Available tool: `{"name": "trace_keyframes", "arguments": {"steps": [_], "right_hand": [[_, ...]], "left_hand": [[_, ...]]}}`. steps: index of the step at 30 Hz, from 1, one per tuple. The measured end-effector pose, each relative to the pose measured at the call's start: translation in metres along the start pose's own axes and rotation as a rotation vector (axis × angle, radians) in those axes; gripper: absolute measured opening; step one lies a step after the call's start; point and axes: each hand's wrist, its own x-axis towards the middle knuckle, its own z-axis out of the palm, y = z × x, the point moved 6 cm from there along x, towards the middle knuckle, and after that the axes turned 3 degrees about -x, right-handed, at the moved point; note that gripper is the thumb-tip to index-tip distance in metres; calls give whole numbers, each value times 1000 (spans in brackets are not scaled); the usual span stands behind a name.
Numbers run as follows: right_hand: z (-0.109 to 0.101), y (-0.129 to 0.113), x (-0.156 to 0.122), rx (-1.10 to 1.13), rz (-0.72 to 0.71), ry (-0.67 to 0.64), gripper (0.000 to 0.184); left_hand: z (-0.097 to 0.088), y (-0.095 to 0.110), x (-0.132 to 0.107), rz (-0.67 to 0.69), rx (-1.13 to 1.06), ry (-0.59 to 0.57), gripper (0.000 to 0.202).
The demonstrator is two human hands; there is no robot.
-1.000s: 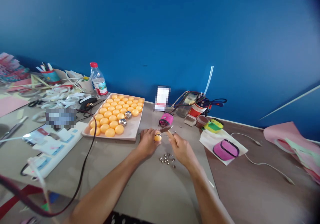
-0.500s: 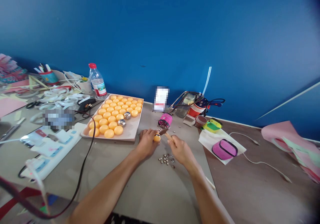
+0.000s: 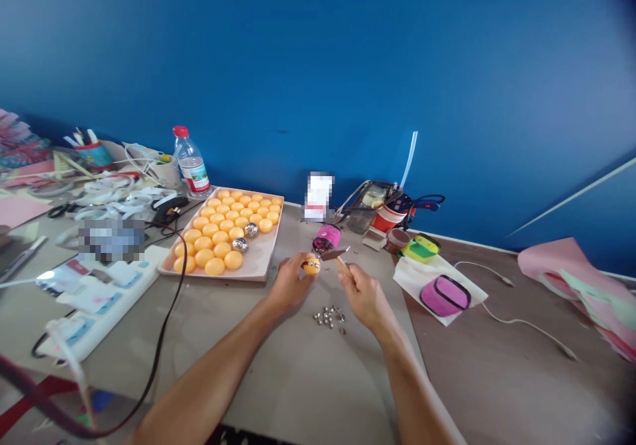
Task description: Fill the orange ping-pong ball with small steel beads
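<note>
Left grip [image 3: 289,281] around orange sphere [image 3: 312,265]

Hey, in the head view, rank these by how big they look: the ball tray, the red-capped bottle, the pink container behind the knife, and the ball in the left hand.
Largest to smallest:
1. Ball tray
2. Red-capped bottle
3. Pink container
4. Held ball, partly covered by the left hand

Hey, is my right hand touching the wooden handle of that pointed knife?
Touching. The head view shows the right hand gripping the wooden handle, whose end sticks out past the fingers toward the blade.
</note>
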Motion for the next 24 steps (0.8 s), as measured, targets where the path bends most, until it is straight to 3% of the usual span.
{"name": "trace_keyframes", "arguments": {"steps": [12, 17, 21, 24], "right_hand": [[8, -14, -6, -135, -58, -42, 15], [-1, -16, -6, -120, -55, 56, 20], [9, -14, -5, -189, -43, -42, 16], [6, -11, -3, -178, -36, -1, 18]], "left_hand": [[2, -2, -1, -87, -167, -42, 36], [2, -5, -1, -144, -193, -22, 37], [3, -6, -1, -151, -199, -31, 33], [3, -6, -1, -136, -193, -24, 34]]}}
